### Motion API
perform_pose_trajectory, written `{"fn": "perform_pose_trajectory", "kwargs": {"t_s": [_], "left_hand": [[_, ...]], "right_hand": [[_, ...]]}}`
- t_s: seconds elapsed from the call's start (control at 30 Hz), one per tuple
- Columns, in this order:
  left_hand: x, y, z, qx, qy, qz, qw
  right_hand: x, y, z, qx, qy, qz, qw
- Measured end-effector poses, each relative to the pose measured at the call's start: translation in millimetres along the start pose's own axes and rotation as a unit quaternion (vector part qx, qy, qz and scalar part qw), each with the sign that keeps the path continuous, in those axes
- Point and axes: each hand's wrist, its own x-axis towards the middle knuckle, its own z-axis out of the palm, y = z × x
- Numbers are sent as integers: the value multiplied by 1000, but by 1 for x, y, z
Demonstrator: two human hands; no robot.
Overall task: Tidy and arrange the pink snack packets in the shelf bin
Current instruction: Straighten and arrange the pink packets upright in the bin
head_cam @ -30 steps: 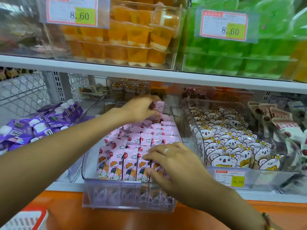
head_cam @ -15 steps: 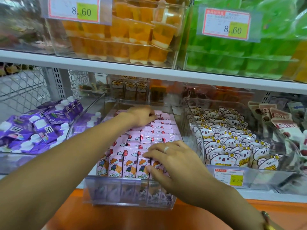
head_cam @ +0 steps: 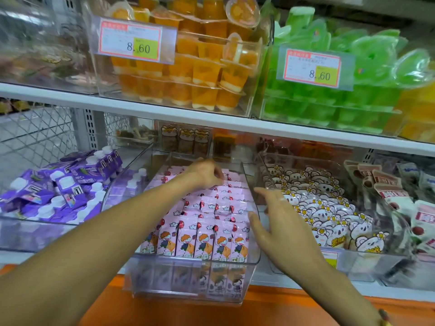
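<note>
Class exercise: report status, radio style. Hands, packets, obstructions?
Left hand on rear pink snack packets. Right hand open, at clear plastic bin right wall. No obstruction.

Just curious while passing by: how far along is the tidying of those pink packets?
Nearly done, I'd guess. The front pink packets stand in a neat upright row in the clear bin. The left hand is on the back rows; the right hand hovers open at the bin's right wall. The middle rows look slightly uneven.

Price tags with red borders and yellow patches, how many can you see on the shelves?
3. One price tag hangs on the orange jelly cup bin, one on the green jelly bin, and one shows partly behind the right hand. Others may be hidden.
</note>
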Motion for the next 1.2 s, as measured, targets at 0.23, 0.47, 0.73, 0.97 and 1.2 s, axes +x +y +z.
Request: {"fn": "perform_pose_trajectory", "kwargs": {"t_s": [0.23, 0.47, 0.73, 0.97, 1.2], "left_hand": [[-5, 18, -11, -192, 144, -46, 970], [-60, 21, -21, -416, 355, -101, 831], [-155, 30, -22, -509, 321, -15, 799], [-169, 22, -18, -526, 268, -23, 807], [-168, 15, -5, -437, 191, -26, 879]], "right_hand": [[-1, 1, 0, 34, -17, 28, 999], [2, 4, 1, 44, 15, 24, 999], [4, -45, -1, 227, 34, -40, 972], [11, -72, 16, 455, -105, 61, 882], [21, -64, 23, 616, -128, 199, 751]]}}
